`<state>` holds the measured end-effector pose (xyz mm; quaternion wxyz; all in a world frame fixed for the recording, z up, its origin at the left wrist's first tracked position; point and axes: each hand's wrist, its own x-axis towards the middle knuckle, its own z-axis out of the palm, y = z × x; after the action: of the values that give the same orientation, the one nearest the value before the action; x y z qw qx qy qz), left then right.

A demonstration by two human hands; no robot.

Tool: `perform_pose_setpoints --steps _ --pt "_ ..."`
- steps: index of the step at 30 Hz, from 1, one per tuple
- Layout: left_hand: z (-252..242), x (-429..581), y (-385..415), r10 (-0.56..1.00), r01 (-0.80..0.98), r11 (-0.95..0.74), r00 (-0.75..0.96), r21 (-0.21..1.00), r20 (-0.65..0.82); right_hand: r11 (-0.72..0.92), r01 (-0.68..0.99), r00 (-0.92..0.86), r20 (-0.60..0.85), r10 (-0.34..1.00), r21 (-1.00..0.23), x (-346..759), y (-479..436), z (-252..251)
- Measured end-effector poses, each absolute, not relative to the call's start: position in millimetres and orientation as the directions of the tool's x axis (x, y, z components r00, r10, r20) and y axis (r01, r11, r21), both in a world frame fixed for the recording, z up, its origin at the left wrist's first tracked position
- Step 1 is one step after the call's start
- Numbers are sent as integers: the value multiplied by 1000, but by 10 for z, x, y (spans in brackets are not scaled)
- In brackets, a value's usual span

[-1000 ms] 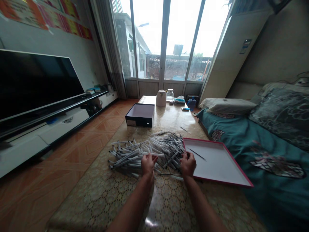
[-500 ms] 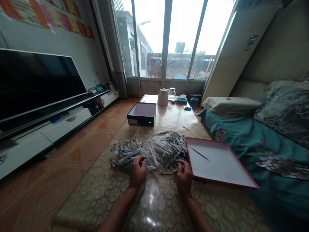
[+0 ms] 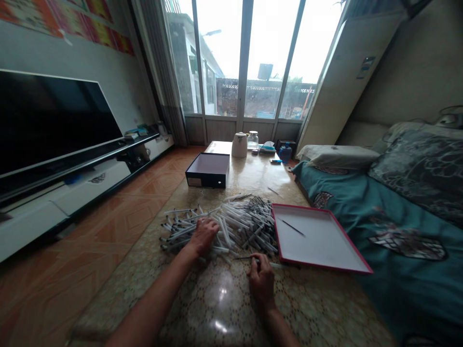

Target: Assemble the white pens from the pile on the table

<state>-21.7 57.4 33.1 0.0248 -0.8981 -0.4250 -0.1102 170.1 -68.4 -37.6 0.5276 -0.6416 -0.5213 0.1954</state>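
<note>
While the left hand (image 3: 204, 234) lies palm-down on the near side of the heap of white plastic pen tubes (image 3: 235, 221), I cannot tell from here whether its fingers have closed on any one tube or merely rest on them. The right hand (image 3: 261, 279) sits lower, just clear of the heap's near edge. Its fingers are pinched shut on a thin dark rod (image 3: 245, 258), which sticks out to the left a little above the glossy mosaic-patterned tabletop (image 3: 217, 313).

What worries me is how loose that heap is. The tubes are round, stacked every which way, and the tabletop looks slick. A bit of weight or a sideways drag from the left hand could, I think, send the outer ones rolling. On the heap's left the table edge is near, with the orange tiled floor (image 3: 119, 217) beyond it. On the right the heap reaches the rim of the shallow white tray with a pink border (image 3: 325, 248), so stray tubes might ride over onto it, where another dark rod (image 3: 292, 228) lies alone.

The pinched rod is the other weak spot. It is so slender that a light grip could let it slip, and a hard one might bend it. If dropped by the heap, it would be hard to pick out among all those dark tips.
</note>
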Motion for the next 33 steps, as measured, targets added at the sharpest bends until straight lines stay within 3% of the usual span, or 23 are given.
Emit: perform_pose_setpoints --steps 4,9,14,17,22,30,33 --pt "479 -256 558 701 726 -688 665 -2 259 122 492 361 330 872 -862 1694 -691 -379" --pt "604 -280 187 700 725 -689 656 24 282 225 550 301 442 845 -804 1660 -727 -283" --pt "370 -182 -294 663 657 -745 709 114 239 353 674 69 530 845 -650 1580 -784 -218" --pt "153 -133 -428 687 671 -725 686 156 239 368 768 -102 467 878 -523 1523 -808 -253" --pt "-83 -85 -439 683 661 -729 689 178 243 345 840 -186 374 908 -419 1489 -807 -269" --pt "-140 -101 -442 524 539 -842 810 18 261 360 748 -373 96 923 -557 1775 -709 -177" --pt "-127 -110 -456 515 531 -847 815 13 266 373 716 -418 66 906 -589 1870 -678 -101"
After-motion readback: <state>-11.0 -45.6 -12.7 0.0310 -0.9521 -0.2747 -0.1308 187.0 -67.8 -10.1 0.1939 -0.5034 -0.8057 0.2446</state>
